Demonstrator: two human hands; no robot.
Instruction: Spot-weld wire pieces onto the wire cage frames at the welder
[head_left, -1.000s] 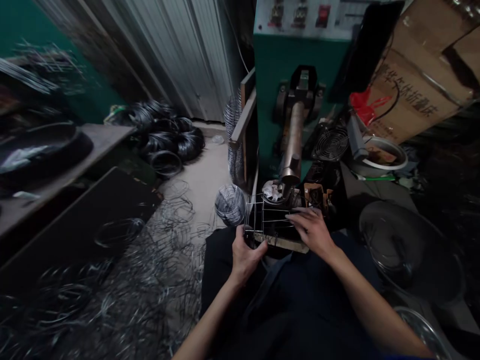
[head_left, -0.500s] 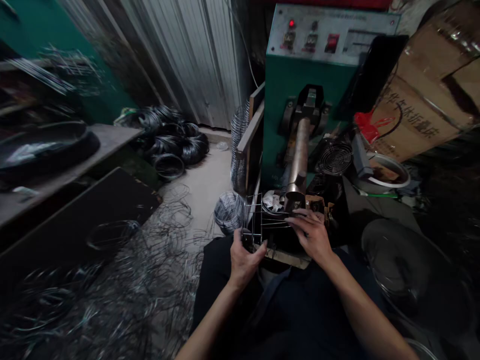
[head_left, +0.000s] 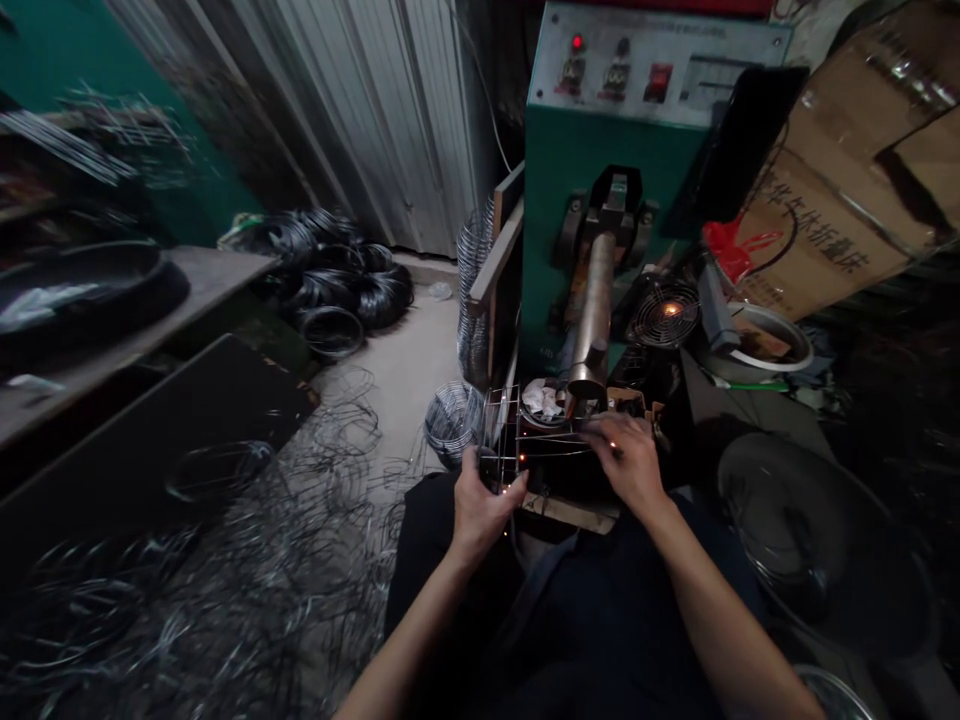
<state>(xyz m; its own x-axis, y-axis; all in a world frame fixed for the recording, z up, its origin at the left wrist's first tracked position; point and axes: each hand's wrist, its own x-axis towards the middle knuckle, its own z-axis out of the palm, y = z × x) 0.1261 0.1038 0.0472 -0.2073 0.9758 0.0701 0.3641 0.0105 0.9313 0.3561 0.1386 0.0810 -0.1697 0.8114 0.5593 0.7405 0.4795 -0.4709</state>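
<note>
A small wire frame (head_left: pixel 518 425) is held in front of my body, below the metal cylinder arm (head_left: pixel 598 300) of a green spot welder (head_left: pixel 559 160). My left hand (head_left: pixel 476 515) is closed around the frame's left part, thumb toward the near side. At its right end, the thin wires run into the fingers of my right hand (head_left: pixel 630 465), which pinch them just under the cylinder's tip. Orange sparks fly around the frame and near both hands. The exact contact between wires and welder is hidden behind my right fingers.
A stack of round wire baskets (head_left: pixel 454 420) stands left of the frame. Loose wire rings (head_left: pixel 300 560) cover the floor, with black wire coils (head_left: pixel 352 280) farther back. At right are a small fan (head_left: pixel 667 312), a cardboard box (head_left: pixel 832 210) and a white-rimmed bowl (head_left: pixel 772 340).
Sparks have appeared around the wire frame, and an orange glow shows on the fan. My right fingers have curled in slightly. The whole view has shifted a little.
</note>
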